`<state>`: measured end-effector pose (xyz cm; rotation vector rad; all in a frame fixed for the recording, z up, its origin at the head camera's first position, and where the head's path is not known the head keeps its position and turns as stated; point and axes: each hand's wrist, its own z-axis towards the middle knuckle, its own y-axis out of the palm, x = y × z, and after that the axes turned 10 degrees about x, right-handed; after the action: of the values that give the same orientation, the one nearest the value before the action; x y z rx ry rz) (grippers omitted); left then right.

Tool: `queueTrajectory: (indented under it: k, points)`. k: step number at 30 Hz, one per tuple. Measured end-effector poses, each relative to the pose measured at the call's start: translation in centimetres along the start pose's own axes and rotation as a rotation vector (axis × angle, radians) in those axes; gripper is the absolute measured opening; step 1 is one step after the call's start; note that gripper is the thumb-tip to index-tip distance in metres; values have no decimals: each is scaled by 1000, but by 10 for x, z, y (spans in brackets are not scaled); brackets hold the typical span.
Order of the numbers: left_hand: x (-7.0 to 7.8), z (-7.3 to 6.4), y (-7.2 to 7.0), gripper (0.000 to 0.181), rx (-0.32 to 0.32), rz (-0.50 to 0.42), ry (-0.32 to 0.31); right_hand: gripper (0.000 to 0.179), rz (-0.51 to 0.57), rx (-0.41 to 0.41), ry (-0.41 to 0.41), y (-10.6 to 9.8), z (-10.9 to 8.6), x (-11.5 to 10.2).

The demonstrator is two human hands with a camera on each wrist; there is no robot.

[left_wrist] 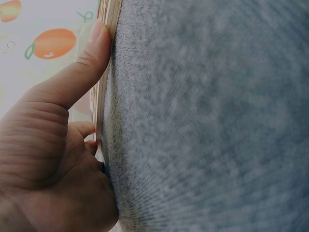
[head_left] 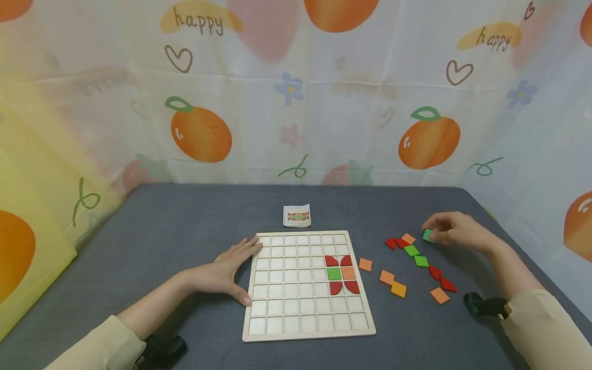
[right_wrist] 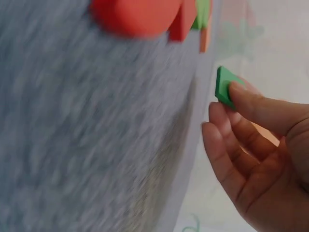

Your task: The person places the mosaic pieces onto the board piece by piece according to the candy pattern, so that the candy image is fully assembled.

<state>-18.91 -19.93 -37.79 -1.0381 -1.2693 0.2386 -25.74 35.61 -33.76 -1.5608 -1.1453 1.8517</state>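
Your left hand (head_left: 226,272) touched the grid board (head_left: 291,277), fingers (head_left: 242,250) apart | your right hand (head_left: 458,231) pinched a green tile (right_wrist: 223,86), apparently above the table (head_left: 208,216)

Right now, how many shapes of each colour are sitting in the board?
Red quarter-circles: 4
Green square: 1
Orange square: 1
Total in the board: 6

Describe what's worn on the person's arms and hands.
The left hand and right hand wear no gloves. The left sleeve and right sleeve look pale cream. A left black device and right black device show near the wrists.
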Motion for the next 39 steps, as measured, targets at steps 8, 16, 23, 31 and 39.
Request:
queueTrajectory:
  k: [8, 16, 23, 31, 39]
  points:
    - [0, -1, 0, 121, 4, -5, -1, 30, 165, 48, -67, 13, 6, -28]
    - [1, -1, 0, 121, 6, -16, 3, 31, 220, 14, -98, 31, 14, -63]
    - [1, 0, 0, 121, 5, -18, 10, 29, 215, -33, -132, 53, 23, -91]
    - [0, 0, 0, 120, 4, -15, 8, 28, 257, -136, -209, 76, 29, -120]
    - [-1, 0, 1, 121, 14, -10, 9, 24, 255, -157, -278, 90, 35, -143]
